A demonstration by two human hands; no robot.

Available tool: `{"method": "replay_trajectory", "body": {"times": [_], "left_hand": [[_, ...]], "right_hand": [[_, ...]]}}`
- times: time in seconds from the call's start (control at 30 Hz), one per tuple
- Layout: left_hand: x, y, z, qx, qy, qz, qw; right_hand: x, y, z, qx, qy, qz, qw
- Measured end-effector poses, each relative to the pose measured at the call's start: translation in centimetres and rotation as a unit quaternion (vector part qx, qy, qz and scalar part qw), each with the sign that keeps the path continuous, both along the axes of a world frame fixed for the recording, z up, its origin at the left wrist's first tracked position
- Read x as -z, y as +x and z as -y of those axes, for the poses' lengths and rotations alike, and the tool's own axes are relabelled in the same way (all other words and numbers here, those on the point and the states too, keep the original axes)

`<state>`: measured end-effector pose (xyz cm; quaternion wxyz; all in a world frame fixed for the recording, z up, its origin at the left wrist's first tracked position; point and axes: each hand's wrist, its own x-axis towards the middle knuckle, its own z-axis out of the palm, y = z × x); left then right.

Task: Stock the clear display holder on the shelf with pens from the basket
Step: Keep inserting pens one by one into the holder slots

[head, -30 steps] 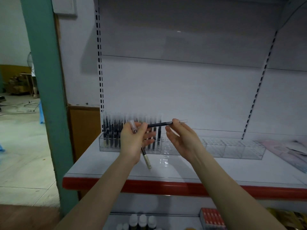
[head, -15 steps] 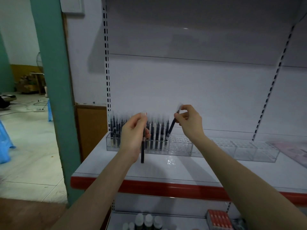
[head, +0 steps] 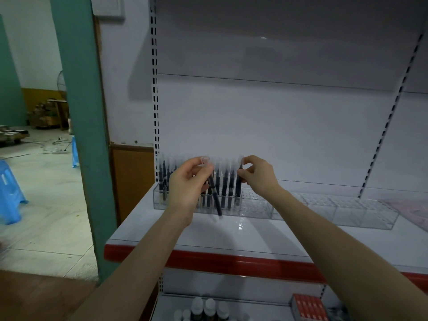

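A long clear display holder (head: 324, 210) stands at the back of the white shelf (head: 254, 237). Its left end is filled with several upright black pens (head: 225, 188) with clear caps. My left hand (head: 188, 184) grips one black pen (head: 214, 193), tilted, tip down, in front of the holder. My right hand (head: 257, 176) pinches the top of another black pen (head: 238, 185), which stands upright at the right edge of the filled rows with its lower end in the holder. The basket is out of view.
The shelf has a red front edge (head: 231, 260). White-capped bottles (head: 208, 306) and a red box (head: 310, 306) sit on the lower shelf. A green pillar (head: 81, 135) stands to the left, with a blue stool (head: 9, 193) on the floor beyond. Pink paper (head: 410, 209) lies at far right.
My right hand took a pen from my left hand's side, turned it upright and lowered it into the holder. My left hand rose slightly with its remaining pen.
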<state>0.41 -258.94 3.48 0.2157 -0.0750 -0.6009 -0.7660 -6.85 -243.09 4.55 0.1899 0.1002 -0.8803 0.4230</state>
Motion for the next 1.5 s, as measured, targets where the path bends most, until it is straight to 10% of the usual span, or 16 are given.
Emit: {"method": "replay_trajectory", "body": {"times": [0.53,0.97,1.27,1.5], "left_hand": [[0.1,-0.1,0.7,-0.004,-0.033,-0.019,0.999],[1.0,-0.6,-4.7,-0.012,-0.126,-0.065,0.99],[7.1,0.8,-3.4,-0.017,-0.496,-0.003,0.868],[8.5,0.3,-3.0,-0.024,-0.611,0.046,0.79]], "right_hand": [[0.6,1.0,-0.9,0.034,-0.05,-0.037,0.997],[1.3,6.4,-3.1,-0.147,0.014,0.013,0.989],[1.2,3.0,-6.0,0.006,-0.076,-0.027,0.997],[0.4,-0.1,-4.1,0.031,-0.09,-0.062,0.994]]}}
